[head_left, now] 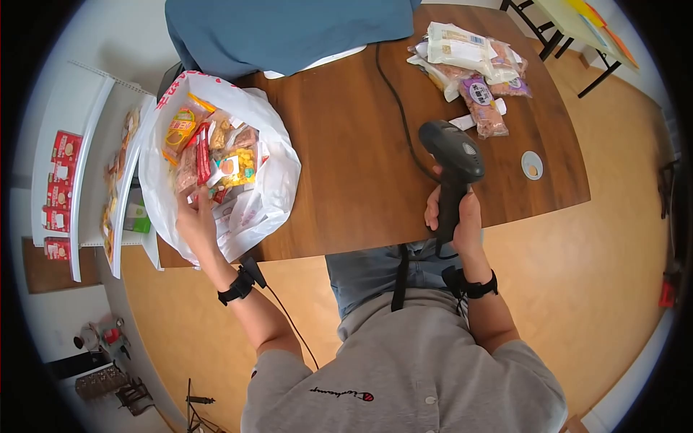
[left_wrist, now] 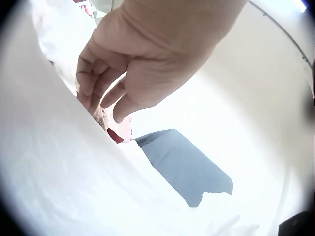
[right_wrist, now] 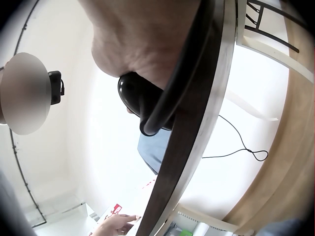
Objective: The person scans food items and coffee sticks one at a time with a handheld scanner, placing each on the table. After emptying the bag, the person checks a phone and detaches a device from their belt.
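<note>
Your grey shirt (head_left: 411, 368) sits nearest in the head view, below the brown tabletop's (head_left: 346, 180) near edge. Along that edge, your right hand (head_left: 469, 220) has its fingers wrapped around the black scanner (head_left: 453, 191); open wood runs left to the white bag (head_left: 274, 191), where your left hand (head_left: 198, 224) reaches over the rim to snack packs (head_left: 238, 166). Another pile (head_left: 476, 65) lies far right, tan floor (head_left: 563, 252) beyond.

At the left wrist, your fingers look loosely bent and apart.

At the right wrist, a black cord (right_wrist: 184, 73) curves past the scanner's base.
</note>
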The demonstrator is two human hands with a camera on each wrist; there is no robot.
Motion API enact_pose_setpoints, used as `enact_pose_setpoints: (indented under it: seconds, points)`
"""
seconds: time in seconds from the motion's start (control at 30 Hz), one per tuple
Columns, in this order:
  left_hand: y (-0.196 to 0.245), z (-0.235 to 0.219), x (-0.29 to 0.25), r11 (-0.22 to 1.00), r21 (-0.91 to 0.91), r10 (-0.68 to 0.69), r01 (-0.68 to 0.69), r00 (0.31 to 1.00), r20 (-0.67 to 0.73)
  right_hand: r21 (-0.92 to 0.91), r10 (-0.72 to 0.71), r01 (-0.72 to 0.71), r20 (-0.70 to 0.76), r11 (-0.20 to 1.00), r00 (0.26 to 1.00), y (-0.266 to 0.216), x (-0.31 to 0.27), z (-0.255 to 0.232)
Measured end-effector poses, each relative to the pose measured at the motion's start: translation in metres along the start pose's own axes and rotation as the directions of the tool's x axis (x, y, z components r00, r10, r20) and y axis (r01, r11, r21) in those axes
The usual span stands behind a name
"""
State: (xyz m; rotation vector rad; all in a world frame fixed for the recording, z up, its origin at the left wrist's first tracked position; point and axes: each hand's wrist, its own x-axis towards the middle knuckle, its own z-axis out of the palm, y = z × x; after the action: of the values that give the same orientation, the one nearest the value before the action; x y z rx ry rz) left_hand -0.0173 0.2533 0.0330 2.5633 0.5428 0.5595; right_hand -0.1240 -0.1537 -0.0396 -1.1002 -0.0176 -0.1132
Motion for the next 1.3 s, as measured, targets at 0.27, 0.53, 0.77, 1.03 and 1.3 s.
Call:
enact_pose_setpoints:
  seconds: [0.27, 0.53, 0.77, 1.03, 1.3]
  points:
    - [0.012, 0.027, 0.012, 0.994, -0.027, 0.099, -0.104, 0.985, -0.142, 0.001, -0.004, 0.004, -0.006, 1.000, 1.000, 0.000, -0.003, -0.002]
    - [0.009, 0.040, 0.031, 0.983, 0.171, 0.104, -0.072, 0.977, -0.185, -0.002, 0.000, 0.000, 0.001, 1.000, 1.000, -0.001, -0.004, -0.001]
    - [0.010, 0.043, 0.034, 0.967, 0.200, 0.199, -0.158, 0.959, -0.203, -0.021, -0.014, 0.014, 0.023, 1.000, 1.000, -0.003, -0.004, -0.001]
    - [0.004, 0.048, 0.046, 0.962, 0.149, 0.261, -0.228, 0.928, -0.266, -0.014, -0.023, 0.024, 0.046, 1.000, 0.999, -0.004, -0.005, -0.002]
    - [0.000, 0.027, 0.039, 0.945, 0.122, 0.324, -0.303, 0.912, -0.250, -0.016, -0.028, 0.029, 0.047, 0.999, 0.998, -0.002, -0.007, -0.004]
